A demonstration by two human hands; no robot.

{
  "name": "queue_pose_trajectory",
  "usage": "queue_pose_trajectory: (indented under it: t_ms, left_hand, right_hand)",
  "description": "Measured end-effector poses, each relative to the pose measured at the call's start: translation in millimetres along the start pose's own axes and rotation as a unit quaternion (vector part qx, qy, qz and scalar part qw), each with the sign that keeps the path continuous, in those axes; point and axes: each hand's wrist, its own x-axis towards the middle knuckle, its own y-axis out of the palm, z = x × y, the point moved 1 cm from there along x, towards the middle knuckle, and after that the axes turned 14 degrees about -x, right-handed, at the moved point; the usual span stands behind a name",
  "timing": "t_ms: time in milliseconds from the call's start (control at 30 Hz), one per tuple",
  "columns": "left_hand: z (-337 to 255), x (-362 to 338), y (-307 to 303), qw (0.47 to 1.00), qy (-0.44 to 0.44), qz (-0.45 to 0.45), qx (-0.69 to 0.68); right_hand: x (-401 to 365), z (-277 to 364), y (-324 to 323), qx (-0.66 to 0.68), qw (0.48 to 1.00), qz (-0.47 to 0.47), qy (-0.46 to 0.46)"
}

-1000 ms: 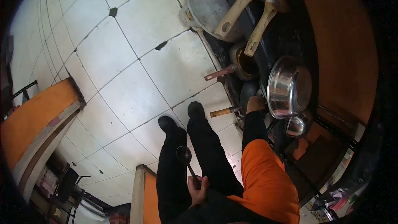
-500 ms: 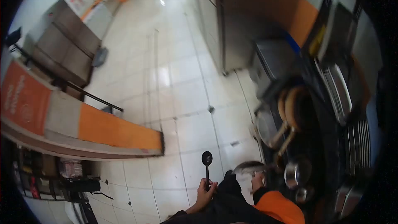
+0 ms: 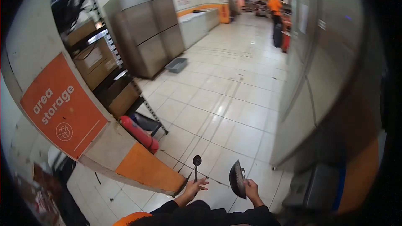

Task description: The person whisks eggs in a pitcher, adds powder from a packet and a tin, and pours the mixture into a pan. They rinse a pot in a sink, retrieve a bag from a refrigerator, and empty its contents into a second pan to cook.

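My left hand [image 3: 193, 186] holds a black spoon [image 3: 197, 161] by its handle, with the bowl pointing up and some fingers spread away from it. To its right, my right hand [image 3: 251, 189] grips a small dark pan [image 3: 237, 179] by a handle at its side. The pan is tilted on edge, and its worn inner face shows in part. Both things are held apart above the tiled floor [image 3: 217, 134].
An orange-ended wall [image 3: 150, 169] with a storage sign [image 3: 63, 106] stands at left. Beyond are a red extinguisher [image 3: 140, 134], a shelf rack [image 3: 146, 113], a steel fridge [image 3: 146, 29] and a grey tub [image 3: 176, 65]. Steel cabinets [image 3: 310, 71] line the right. A person [image 3: 275, 8] is far off.
The view has swung up and forward along the aisle. The stove-side pans and trays on the right have left view. The pan in my right hand now stands more upright.
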Motion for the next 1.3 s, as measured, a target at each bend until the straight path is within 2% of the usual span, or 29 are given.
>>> queue_pose_trajectory:
  t_ms: [33,133,167,267,300,400,467,500,600,633,700,733,833,900,933,967,1000,1033,1133,1200,1233,1267,1300]
  left_hand:
    - [-9.0,27.7,-15.1,1.0,-0.008,0.011,-0.012]
    - [-31.6,108.3,-44.7,0.991,-0.046,-0.008,-0.128]
    - [-40.0,139.0,-52.3,0.989,-0.022,-0.015,-0.148]
    - [-116.9,205.2,-42.8,0.957,-0.18,-0.057,-0.219]
    - [-141.8,231.6,-36.9,0.958,-0.181,-0.048,-0.219]
    - [-214.3,295.1,-24.7,0.979,-0.099,-0.036,-0.175]
    - [-256.1,335.9,-29.2,0.987,-0.032,0.094,-0.125]
    - [-292.9,349.2,-15.0,0.992,-0.093,-0.022,-0.082]
    - [-325.2,450.3,-50.0,0.993,-0.077,0.02,-0.085]
    - [-358.7,452.8,-45.0,0.994,-0.023,0.041,-0.099]
    - [-401.5,491.3,-53.8,0.986,-0.066,-0.053,-0.141]
    - [-421.3,516.7,-56.1,0.977,-0.087,-0.097,-0.169]
    - [-460.7,606.1,-101.7,0.951,-0.015,-0.22,-0.218]
    - [-501.0,636.7,-148.8,0.935,0.05,-0.272,-0.222]
    - [-532.1,633.9,-149.8,0.925,0.076,-0.293,-0.23]
    - [-566.2,632.3,-155.8,0.891,0.128,-0.381,-0.213]
    - [-595.6,630.1,-171.1,0.875,0.139,-0.396,-0.242]
    - [-616.8,637.2,-187.5,0.851,0.209,-0.42,-0.238]
    - [-677.8,660.6,-238.1,0.79,0.251,-0.5,-0.25]
    - [-698.7,683.0,-275.5,0.759,0.255,-0.51,-0.313]
    - [-727.5,702.2,-297.4,0.745,0.267,-0.504,-0.347]
    - [-741.4,715.7,-313.4,0.748,0.248,-0.488,-0.376]
    - [-760.6,728.4,-336.5,0.749,0.235,-0.468,-0.406]
  right_hand:
    - [37.3,21.5,-3.2,-0.044,0.996,0.012,-0.072]
    - [131.2,93.2,-6.7,-0.133,0.968,0.108,-0.184]
    - [159.1,109.8,2.2,-0.148,0.96,0.119,-0.206]
    - [242.0,126.6,49.7,-0.096,0.92,0.098,-0.368]
    - [266.5,147.5,53.3,-0.122,0.916,0.114,-0.364]
    - [326.9,217.1,74.0,-0.161,0.904,0.165,-0.36]
    - [376.5,242.4,99.6,-0.15,0.894,0.178,-0.382]
    - [403.4,255.8,109.2,-0.172,0.871,0.182,-0.422]
    - [481.0,308.5,133.4,-0.279,0.821,0.239,-0.436]
    - [511.4,314.3,150.7,-0.256,0.811,0.239,-0.468]
    - [588.4,324.2,191.5,-0.215,0.778,0.238,-0.54]
    - [627.9,332.6,209.5,-0.249,0.759,0.249,-0.548]
    - [735.8,397.4,269.4,-0.303,0.703,0.284,-0.578]
    - [795.0,465.7,309.0,-0.239,0.672,0.314,-0.627]
    - [823.5,496.5,325.6,-0.213,0.652,0.333,-0.647]
    - [850.0,527.4,346.2,-0.205,0.644,0.346,-0.651]
    - [871.0,559.6,372.3,-0.197,0.637,0.356,-0.655]
    - [893.3,585.1,400.5,-0.188,0.63,0.362,-0.661]
    - [962.9,629.5,496.7,-0.106,0.702,0.414,-0.57]
    - [1010.3,644.8,549.6,-0.147,0.747,0.371,-0.531]
    - [1038.2,641.6,580.1,-0.185,0.77,0.345,-0.504]
    - [1064.3,628.8,604.3,-0.194,0.811,0.333,-0.441]
    - [1091.7,601.9,632.9,-0.251,0.842,0.275,-0.389]
